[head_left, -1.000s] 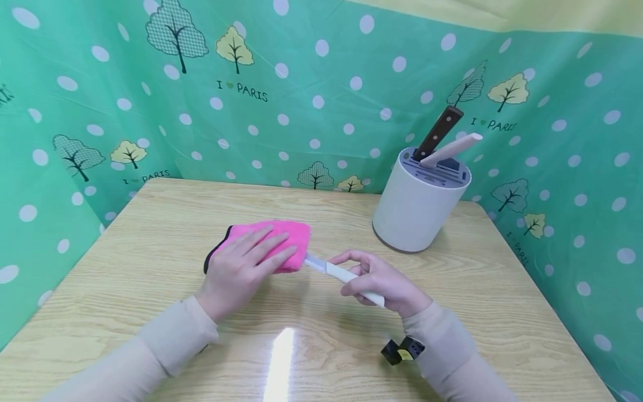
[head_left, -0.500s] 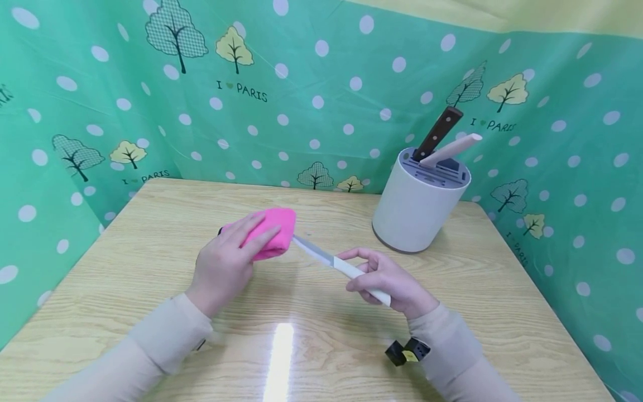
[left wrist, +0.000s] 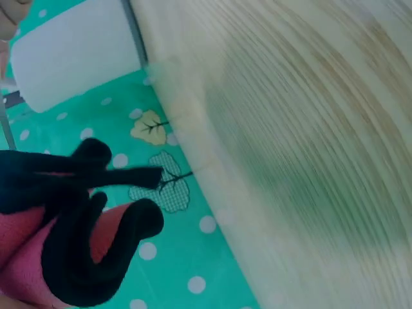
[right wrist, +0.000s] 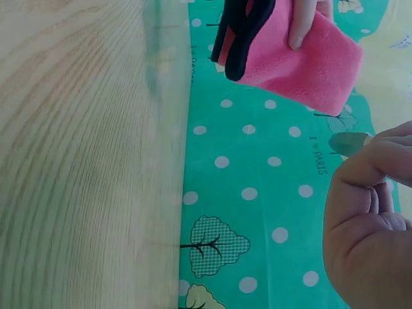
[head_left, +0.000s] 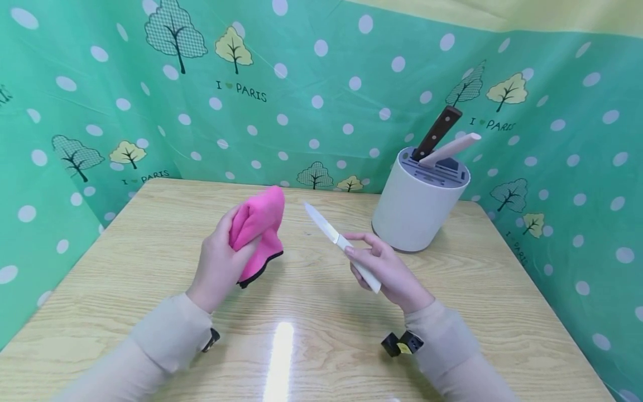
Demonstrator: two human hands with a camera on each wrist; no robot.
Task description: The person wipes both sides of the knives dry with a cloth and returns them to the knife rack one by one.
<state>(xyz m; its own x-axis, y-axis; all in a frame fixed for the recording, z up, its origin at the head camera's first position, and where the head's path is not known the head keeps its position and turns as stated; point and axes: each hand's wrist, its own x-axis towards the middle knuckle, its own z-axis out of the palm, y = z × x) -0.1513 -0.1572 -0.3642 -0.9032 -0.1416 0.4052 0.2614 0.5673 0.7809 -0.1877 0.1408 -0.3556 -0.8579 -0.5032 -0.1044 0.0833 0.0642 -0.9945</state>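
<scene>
My left hand (head_left: 220, 262) grips a folded pink cloth (head_left: 263, 218) with a black border, held above the table. In the right wrist view the cloth (right wrist: 302, 61) hangs with its dark edge at the left, and a finger lies across it. My right hand (head_left: 387, 268) holds a small knife by its white handle (head_left: 365, 271). The bare blade (head_left: 321, 221) points up and to the left, a gap away from the cloth. In the right wrist view my curled fingers (right wrist: 367, 212) hide most of the knife, leaving part of the blade (right wrist: 347, 142) visible.
A white oval knife block (head_left: 417, 206) stands at the back right of the wooden table (head_left: 166, 234). Two knives stick out of it, one with a brown handle (head_left: 437, 133) and one with a pink handle (head_left: 451, 149). A green dotted curtain (head_left: 311, 111) hangs behind.
My left hand has lifted the cloth away from the knife, and its dark edge now hangs down on the right. The blade has come out of the cloth, and the knife has tilted tip-up.
</scene>
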